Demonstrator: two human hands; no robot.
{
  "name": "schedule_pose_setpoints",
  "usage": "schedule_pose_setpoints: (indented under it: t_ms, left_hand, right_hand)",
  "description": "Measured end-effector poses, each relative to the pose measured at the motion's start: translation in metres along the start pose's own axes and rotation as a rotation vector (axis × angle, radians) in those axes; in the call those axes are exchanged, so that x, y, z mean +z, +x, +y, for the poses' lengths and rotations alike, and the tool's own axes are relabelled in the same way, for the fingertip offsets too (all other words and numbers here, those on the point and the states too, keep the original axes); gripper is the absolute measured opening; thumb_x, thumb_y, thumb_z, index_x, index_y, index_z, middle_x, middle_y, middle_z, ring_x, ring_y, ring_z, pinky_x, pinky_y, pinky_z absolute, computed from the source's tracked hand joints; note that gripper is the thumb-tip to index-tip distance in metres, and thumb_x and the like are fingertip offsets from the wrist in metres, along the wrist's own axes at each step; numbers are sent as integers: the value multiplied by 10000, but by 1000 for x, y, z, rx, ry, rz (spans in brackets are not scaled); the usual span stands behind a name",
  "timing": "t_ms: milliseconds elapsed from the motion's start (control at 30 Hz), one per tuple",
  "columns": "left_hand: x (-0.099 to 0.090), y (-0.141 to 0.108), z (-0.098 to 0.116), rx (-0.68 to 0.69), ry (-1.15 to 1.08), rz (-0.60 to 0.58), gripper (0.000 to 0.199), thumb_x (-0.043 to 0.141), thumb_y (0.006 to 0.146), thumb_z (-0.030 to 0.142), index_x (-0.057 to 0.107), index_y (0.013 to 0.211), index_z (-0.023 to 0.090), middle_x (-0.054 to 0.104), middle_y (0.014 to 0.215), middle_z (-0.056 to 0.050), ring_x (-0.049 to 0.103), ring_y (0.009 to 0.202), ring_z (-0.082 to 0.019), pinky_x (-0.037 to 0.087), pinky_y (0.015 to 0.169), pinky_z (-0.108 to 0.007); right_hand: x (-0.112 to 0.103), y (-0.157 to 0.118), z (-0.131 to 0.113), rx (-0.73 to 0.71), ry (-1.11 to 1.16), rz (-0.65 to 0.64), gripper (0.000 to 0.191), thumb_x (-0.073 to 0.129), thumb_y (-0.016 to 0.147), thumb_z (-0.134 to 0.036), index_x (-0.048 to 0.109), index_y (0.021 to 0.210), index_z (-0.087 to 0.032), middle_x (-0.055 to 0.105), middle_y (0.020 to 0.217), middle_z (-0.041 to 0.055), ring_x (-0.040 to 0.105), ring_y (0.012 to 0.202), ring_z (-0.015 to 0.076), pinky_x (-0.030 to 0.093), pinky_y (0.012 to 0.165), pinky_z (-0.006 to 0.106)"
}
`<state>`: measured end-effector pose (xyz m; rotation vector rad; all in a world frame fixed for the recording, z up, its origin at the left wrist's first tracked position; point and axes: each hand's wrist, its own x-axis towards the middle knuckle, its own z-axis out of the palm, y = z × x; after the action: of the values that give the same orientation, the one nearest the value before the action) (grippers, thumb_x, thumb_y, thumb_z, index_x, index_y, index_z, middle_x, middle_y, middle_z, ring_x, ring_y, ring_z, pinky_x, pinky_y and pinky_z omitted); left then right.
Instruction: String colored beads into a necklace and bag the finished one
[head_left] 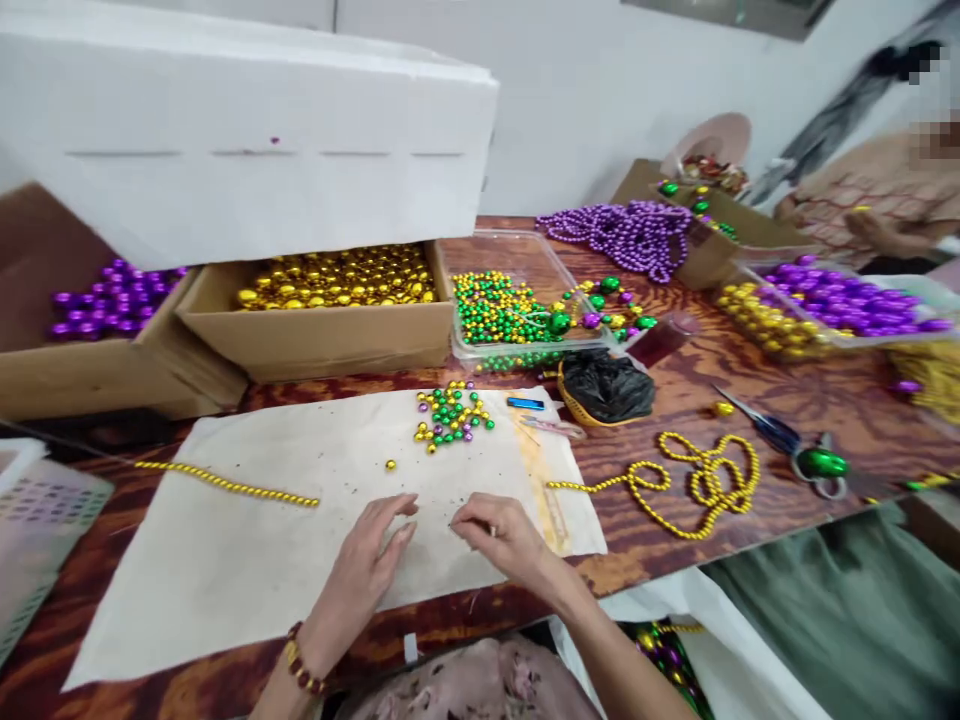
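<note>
My left hand [369,553] hovers over the white cloth [255,570], thumb and fingers apart, with nothing visible in it. Facing it, my right hand [504,532] is closed in a pinch; whatever its fingertips hold is too small to make out. A single gold bead [390,465] lies just beyond my left fingertips. Farther back sits a loose pile of green, gold and purple beads [454,415]. One gold bead strand [232,482] stretches across the cloth on the left. A longer gold bead chain [712,480] lies coiled on the right, its end reaching the cloth.
Behind stand a cardboard box of gold beads [315,335], a clear tray [510,350] and a white foam box [247,120]. Scissors [772,430] and a black-lined basket [607,385] lie right of the cloth. A person [870,200] sits at the far right.
</note>
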<state>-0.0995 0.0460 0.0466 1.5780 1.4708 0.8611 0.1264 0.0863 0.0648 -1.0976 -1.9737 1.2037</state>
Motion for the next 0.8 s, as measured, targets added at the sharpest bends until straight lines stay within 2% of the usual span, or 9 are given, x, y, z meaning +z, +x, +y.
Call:
schedule_pose_setpoints:
  t_ms: [100, 167, 300, 400, 467, 567, 667, 800]
  left_hand:
    - [20, 13, 15, -6, -114, -135, 329, 521, 947, 449, 661, 1179, 262, 701, 1163, -71, 646, 1082, -241, 476, 985, -381]
    - [33, 23, 22, -8, -150, -171, 319, 521, 948, 453, 677, 1137, 249, 716, 1132, -71, 668, 1032, -235, 498, 935, -356]
    - [43, 49, 31, 39, -85, -197, 303, 510, 956, 443, 685, 1104, 245, 702, 1160, -72, 648, 1083, -236, 477, 946, -345]
    - [46, 70, 38, 86, -13, -309, 289, 503, 964, 421, 686, 1103, 247, 704, 1132, -68, 651, 1054, -227, 472, 919, -333]
    - [51, 83, 43, 124, 29, -355, 276, 489, 972, 392, 694, 1073, 237, 715, 1083, -66, 661, 996, -220, 473, 882, -327]
    - [60, 99, 47, 153, 72, -304, 268, 470, 980, 352, 689, 1051, 214, 720, 1042, -73, 663, 950, -219, 477, 855, -330]
    - [70, 119, 46, 204, 172, -246, 237, 476, 980, 311, 670, 1063, 204, 710, 1046, -78, 645, 969, -226, 477, 885, -353]
    - [92, 156, 44, 437, 422, -226, 220, 475, 960, 182, 654, 1089, 173, 670, 1062, -100, 534, 1096, -267, 441, 956, -416]
  right_hand:
    - [5, 5, 0, 12, 60, 104, 209, 546, 941, -261, 697, 805, -211, 642, 718, 3, 591, 667, 137, 432, 640, 244]
    - [3, 6, 6, 49, 144, 182, 202, 565, 927, -294, 682, 787, -207, 638, 725, 1, 584, 638, 127, 440, 615, 237]
    - [-8, -1, 32, 205, 567, 278, 233, 664, 849, -422, 659, 793, -196, 677, 821, 14, 605, 545, 109, 462, 531, 226]
    - [-15, -8, 50, 303, 862, 341, 278, 732, 787, -435, 619, 755, -183, 729, 902, 45, 631, 488, 112, 465, 489, 226]
    - [-17, -11, 58, 322, 993, 391, 293, 760, 760, -415, 588, 730, -179, 743, 862, 48, 623, 456, 109, 455, 470, 218]
    - [-18, -12, 66, 335, 1129, 423, 312, 777, 744, -398, 555, 709, -182, 713, 684, 17, 593, 426, 105, 439, 453, 203]
    - [-16, -11, 72, 366, 1142, 395, 312, 793, 743, -396, 565, 720, -183, 656, 584, -20, 560, 426, 97, 437, 455, 199]
    - [-12, -11, 80, 417, 1107, 377, 337, 848, 682, -418, 643, 803, -178, 668, 609, -22, 559, 448, 97, 440, 452, 203]
